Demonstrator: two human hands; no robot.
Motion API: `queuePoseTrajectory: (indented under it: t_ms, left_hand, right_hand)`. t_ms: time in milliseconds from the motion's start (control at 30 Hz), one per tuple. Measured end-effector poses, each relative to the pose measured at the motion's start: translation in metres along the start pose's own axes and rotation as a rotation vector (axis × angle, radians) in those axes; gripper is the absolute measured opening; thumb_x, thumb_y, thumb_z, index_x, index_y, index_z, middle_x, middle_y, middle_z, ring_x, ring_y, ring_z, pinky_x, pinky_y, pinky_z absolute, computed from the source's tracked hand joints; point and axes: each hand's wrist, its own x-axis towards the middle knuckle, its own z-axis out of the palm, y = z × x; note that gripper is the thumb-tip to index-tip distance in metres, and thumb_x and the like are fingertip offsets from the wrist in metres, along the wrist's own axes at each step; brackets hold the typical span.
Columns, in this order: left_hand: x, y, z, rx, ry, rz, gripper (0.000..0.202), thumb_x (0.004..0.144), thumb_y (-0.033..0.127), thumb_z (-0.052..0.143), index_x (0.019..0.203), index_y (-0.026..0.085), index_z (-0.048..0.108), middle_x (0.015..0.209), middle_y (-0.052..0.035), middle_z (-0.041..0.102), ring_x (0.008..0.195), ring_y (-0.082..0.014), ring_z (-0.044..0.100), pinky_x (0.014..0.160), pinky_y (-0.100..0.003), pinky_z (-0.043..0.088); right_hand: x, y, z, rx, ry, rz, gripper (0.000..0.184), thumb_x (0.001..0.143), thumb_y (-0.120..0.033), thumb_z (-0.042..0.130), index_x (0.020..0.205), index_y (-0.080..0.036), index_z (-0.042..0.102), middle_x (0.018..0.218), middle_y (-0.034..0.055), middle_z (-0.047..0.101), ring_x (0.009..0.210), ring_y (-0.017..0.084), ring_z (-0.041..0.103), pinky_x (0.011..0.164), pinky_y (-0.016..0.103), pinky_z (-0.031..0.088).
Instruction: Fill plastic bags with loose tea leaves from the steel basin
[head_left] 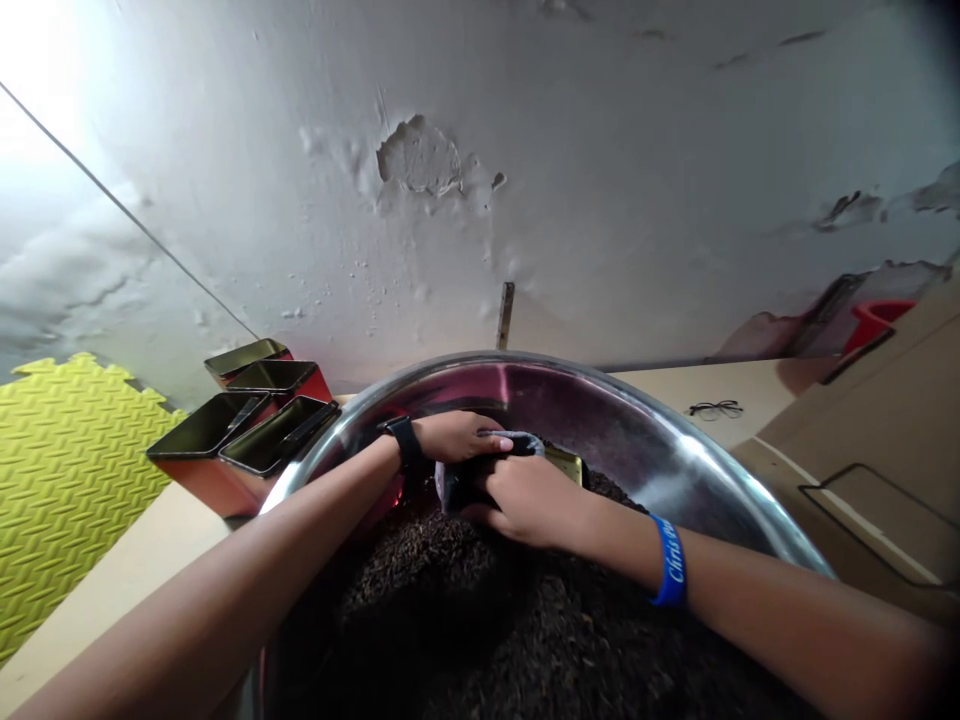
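A big steel bowl (675,450) sits in front of me, heaped with dark loose tea leaves (480,620). Both my hands are inside it, over the far part of the heap. My left hand (457,436), with a black watch at the wrist, lies closed over the top of a small dark pouch (459,480). My right hand (529,497), with a blue wristband, grips the same pouch from the near side. Behind my right hand a bit of a gold-coloured tin edge (566,465) shows.
Several open red tins with gold insides (247,430) stand at the left of the bowl on a pale table (120,570). Yellow foam matting (60,470) covers the floor at far left. A pair of glasses (714,408) lies at the back right. A peeling white wall rises behind.
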Motion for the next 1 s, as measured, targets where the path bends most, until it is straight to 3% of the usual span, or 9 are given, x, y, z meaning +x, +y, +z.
queuePoseTrajectory:
  t_ms: [100,367,533,733,833,1000]
  left_hand:
    - [0.0,0.0,-0.001,-0.025,-0.023,-0.005,0.048,0.082,0.056,0.036,0.107,0.02,0.056,0.099,-0.0034,0.062,0.084,-0.0155,0.054,0.074,-0.022,0.038]
    - [-0.001,0.003,0.0,-0.023,-0.037,-0.025,0.049,0.081,0.057,0.037,0.107,0.02,0.056,0.098,-0.0034,0.062,0.086,-0.016,0.054,0.075,-0.023,0.037]
    - [0.0,0.001,0.0,-0.008,-0.006,-0.034,0.051,0.082,0.058,0.034,0.108,0.02,0.055,0.1,-0.004,0.062,0.085,-0.0161,0.055,0.074,-0.023,0.038]
    - [0.0,-0.001,-0.001,-0.006,0.003,-0.041,0.051,0.081,0.059,0.035,0.107,0.021,0.056,0.101,-0.0037,0.062,0.085,-0.0168,0.055,0.074,-0.023,0.038]
    - [-0.001,0.0,-0.001,0.005,0.002,-0.042,0.051,0.081,0.059,0.034,0.108,0.021,0.055,0.102,-0.0037,0.062,0.085,-0.0165,0.055,0.074,-0.023,0.038]
    - [0.0,0.0,0.0,0.005,0.003,-0.042,0.05,0.083,0.057,0.033,0.109,0.02,0.054,0.102,-0.0041,0.061,0.086,-0.0155,0.055,0.074,-0.022,0.038]
  right_hand:
    - [-0.003,-0.003,-0.006,0.001,0.064,-0.017,0.045,0.085,-0.044,0.029,0.085,-0.014,0.063,0.086,0.0107,0.064,0.083,0.023,0.058,0.074,0.034,0.04]
    - [-0.006,-0.008,0.003,0.053,-0.072,0.026,0.048,0.084,-0.05,0.03,0.085,-0.015,0.062,0.081,0.0118,0.065,0.077,0.024,0.06,0.067,0.032,0.041]
    - [-0.004,-0.004,0.009,0.101,-0.032,0.039,0.046,0.083,-0.05,0.031,0.092,-0.015,0.058,0.085,0.0123,0.063,0.08,0.023,0.059,0.069,0.033,0.041]
    - [-0.01,-0.001,-0.007,0.123,0.044,-0.001,0.036,0.081,-0.046,0.039,0.092,-0.017,0.06,0.092,0.01,0.061,0.087,0.023,0.056,0.072,0.033,0.04]
    - [-0.01,0.0,-0.01,0.193,-0.003,-0.04,0.041,0.083,-0.049,0.034,0.087,-0.019,0.061,0.087,0.0074,0.063,0.08,0.02,0.057,0.069,0.031,0.04]
    - [-0.004,0.001,0.007,0.189,-0.083,-0.017,0.04,0.081,-0.047,0.038,0.095,-0.018,0.061,0.088,0.0092,0.064,0.081,0.021,0.058,0.069,0.03,0.04]
